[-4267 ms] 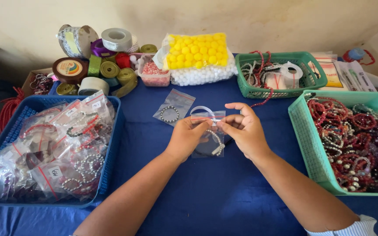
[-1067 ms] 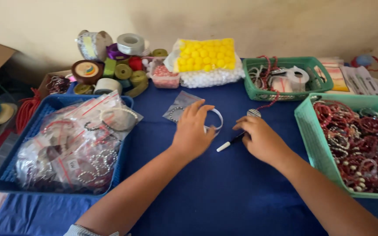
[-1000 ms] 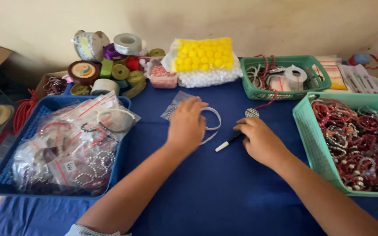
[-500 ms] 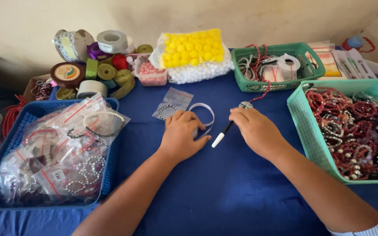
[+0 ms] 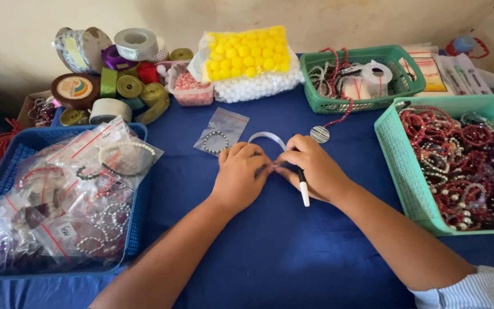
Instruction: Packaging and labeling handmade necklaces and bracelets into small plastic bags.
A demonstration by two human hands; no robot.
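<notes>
At centre frame, your left hand [image 5: 238, 176] presses a white ribbon strip [image 5: 267, 137] to the blue bench [image 5: 270, 252] while your right hand [image 5: 314, 167] grips a marker [image 5: 303, 191], fingertips meeting over it.

Layout of the tabletop [image 5: 270, 252]. Left edge: tray [image 5: 144, 189] filled with bagged bracelets [image 5: 70, 194]. Right edge: basket [image 5: 398, 171] heaped with loose bracelets [image 5: 470, 166]. Far edge, left to right: ribbon spools [image 5: 115, 80], bag of pompoms [image 5: 253, 63], small basket [image 5: 367, 103]. Centre: both hands together, left hand [image 5: 238, 177] beside right hand [image 5: 315, 169]; small bag [image 5: 221, 130] just behind them.
</notes>
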